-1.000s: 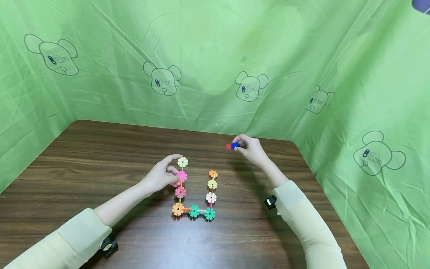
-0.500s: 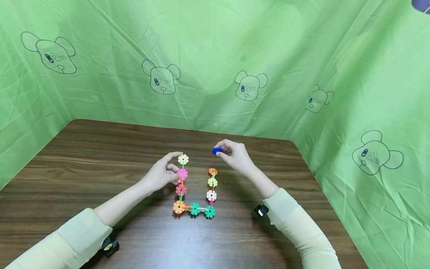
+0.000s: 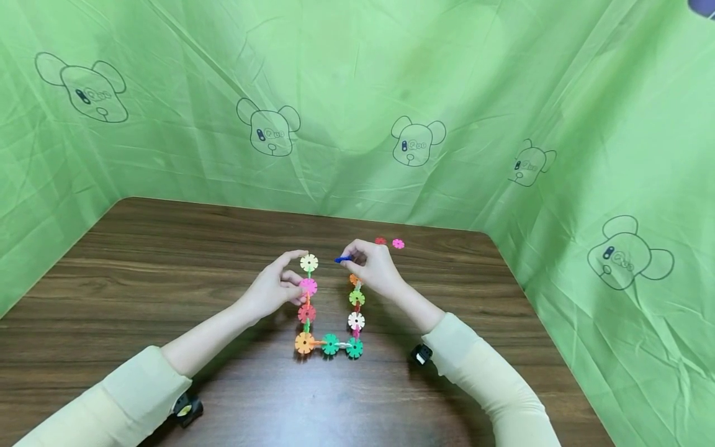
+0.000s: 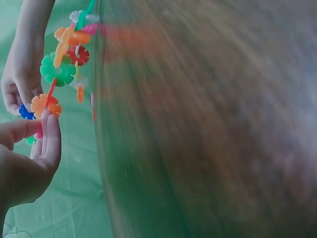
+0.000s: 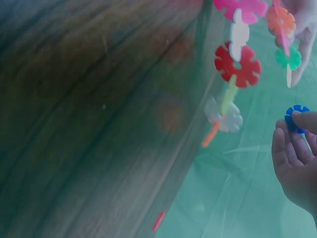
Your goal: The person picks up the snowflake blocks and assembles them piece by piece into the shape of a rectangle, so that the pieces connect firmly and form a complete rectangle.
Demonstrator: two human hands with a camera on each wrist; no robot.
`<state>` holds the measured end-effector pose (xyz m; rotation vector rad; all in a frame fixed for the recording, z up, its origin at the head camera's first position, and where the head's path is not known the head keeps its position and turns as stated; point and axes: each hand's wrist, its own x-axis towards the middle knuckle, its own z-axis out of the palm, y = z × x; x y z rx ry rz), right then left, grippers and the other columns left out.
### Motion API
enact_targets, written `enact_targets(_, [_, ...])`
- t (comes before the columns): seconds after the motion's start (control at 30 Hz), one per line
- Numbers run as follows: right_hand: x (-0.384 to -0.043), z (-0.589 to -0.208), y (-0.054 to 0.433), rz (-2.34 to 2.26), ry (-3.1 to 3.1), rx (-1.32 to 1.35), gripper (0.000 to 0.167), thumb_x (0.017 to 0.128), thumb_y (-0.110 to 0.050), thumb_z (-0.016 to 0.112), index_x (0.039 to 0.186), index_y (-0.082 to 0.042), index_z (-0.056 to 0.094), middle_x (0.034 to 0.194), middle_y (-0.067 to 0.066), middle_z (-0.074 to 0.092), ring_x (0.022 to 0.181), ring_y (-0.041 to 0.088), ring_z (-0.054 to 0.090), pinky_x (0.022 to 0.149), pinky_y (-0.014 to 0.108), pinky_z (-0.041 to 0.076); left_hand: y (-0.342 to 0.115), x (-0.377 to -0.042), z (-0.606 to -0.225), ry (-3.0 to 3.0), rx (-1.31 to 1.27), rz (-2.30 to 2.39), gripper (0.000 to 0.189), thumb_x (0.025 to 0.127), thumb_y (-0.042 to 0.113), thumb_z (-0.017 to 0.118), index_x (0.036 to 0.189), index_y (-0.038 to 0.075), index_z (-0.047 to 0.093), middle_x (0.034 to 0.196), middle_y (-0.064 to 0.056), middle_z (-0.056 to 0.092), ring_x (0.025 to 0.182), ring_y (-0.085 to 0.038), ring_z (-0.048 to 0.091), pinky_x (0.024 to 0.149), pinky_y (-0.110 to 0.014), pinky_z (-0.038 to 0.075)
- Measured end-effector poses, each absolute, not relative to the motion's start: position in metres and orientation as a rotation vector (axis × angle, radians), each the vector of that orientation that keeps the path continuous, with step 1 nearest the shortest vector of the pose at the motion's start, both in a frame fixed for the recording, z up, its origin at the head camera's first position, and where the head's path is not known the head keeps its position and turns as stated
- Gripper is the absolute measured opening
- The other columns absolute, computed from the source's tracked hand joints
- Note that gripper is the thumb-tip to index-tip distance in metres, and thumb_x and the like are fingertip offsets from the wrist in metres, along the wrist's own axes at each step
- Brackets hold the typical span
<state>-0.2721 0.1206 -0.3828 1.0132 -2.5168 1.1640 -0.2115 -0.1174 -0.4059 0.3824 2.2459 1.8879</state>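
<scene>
A U-shaped chain of interlocking notched plastic discs, in several colours, stands in front of me. My left hand pinches the pink disc high on its left column, and its index finger reaches to the pale yellow disc at that column's end. My right hand pinches a loose blue disc between thumb and fingers, seen edge-on in the head view. The blue disc is apart from the chain. In the head view my right hand partly hides the orange disc ending the right column.
A red disc and a pink disc lie at the back of the brown wooden table, behind my right hand. Green cloth with printed bear heads encloses the table's back and sides.
My right hand has carried the blue disc leftward from the back right to near the left column's end, uncovering the red and pink discs. The chain and left hand have shifted slightly right.
</scene>
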Motion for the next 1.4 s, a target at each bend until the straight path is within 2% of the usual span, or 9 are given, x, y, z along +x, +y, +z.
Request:
enact_targets(0.53, [-0.271,-0.389,0.104,1.121,-2.527,1.034,0.005,0.081,-0.004,0.069,0.085,-0.007,0.068,0.078,0.0,0.068,0.066,0.005,0.061,0.059,0.018,0.051,-0.111,-0.207,-0.398,2.23,0.438,1.88,0.074,0.081,-0.01,0.062,0.144,0.019,0.033,0.09,-0.021,0.066,0.071,-0.026,0.066,0.068,-0.037,0.057])
enact_targets(0.7, [-0.268,-0.387,0.101,1.109,-2.507,1.072,0.003,0.083,-0.008,0.069,0.085,-0.006,0.068,0.08,0.0,0.069,0.069,0.005,0.062,0.063,0.017,0.052,-0.11,-0.206,-0.398,2.22,0.472,1.876,0.073,0.081,-0.009,0.061,0.143,0.018,0.033,0.089,-0.022,0.065,0.07,-0.028,0.066,0.067,-0.038,0.057])
enact_targets(0.93, [-0.265,-0.386,0.102,1.096,-2.434,1.136,0.002,0.084,-0.007,0.066,0.083,-0.005,0.068,0.08,0.002,0.07,0.07,0.006,0.064,0.064,0.015,0.052,-0.112,-0.204,-0.395,2.419,0.536,1.785,0.06,0.085,0.001,0.065,0.138,0.02,0.044,0.085,-0.012,0.069,0.069,-0.035,0.065,0.06,-0.042,0.056])
enact_targets(1.03, [-0.265,-0.388,0.103,1.091,-2.407,1.152,0.002,0.083,-0.006,0.067,0.081,-0.006,0.067,0.079,0.001,0.069,0.069,0.006,0.064,0.063,0.015,0.052,-0.111,-0.204,-0.395,2.492,0.54,1.779,0.054,0.084,0.002,0.066,0.135,0.014,0.051,0.088,-0.011,0.067,0.069,-0.029,0.064,0.057,-0.039,0.056])
enact_targets(1.13, [-0.264,-0.39,0.103,1.092,-2.401,1.175,0.003,0.082,-0.005,0.069,0.081,-0.006,0.067,0.078,0.002,0.069,0.069,0.005,0.064,0.063,0.017,0.053,-0.111,-0.208,-0.397,2.515,0.533,1.827,0.045,0.084,0.003,0.067,0.128,0.005,0.057,0.093,-0.015,0.066,0.075,-0.022,0.064,0.059,-0.034,0.056])
enact_targets(1.27, [-0.262,-0.391,0.102,1.084,-2.386,1.219,0.004,0.083,-0.007,0.069,0.081,-0.004,0.068,0.078,0.003,0.069,0.07,0.006,0.064,0.064,0.02,0.054,-0.111,-0.213,-0.399,2.495,0.468,1.942,0.031,0.087,0.007,0.068,0.116,0.0,0.065,0.097,-0.019,0.07,0.078,-0.03,0.068,0.065,-0.034,0.057])
enact_targets(1.4, [-0.26,-0.388,0.1,1.056,-2.34,1.246,0.003,0.082,-0.007,0.071,0.08,-0.005,0.07,0.076,0.002,0.069,0.068,0.005,0.064,0.062,0.022,0.055,-0.112,-0.215,-0.395,2.47,0.366,2.024,0.023,0.087,0.006,0.067,0.108,-0.003,0.068,0.092,-0.021,0.07,0.074,-0.034,0.069,0.067,-0.038,0.057])
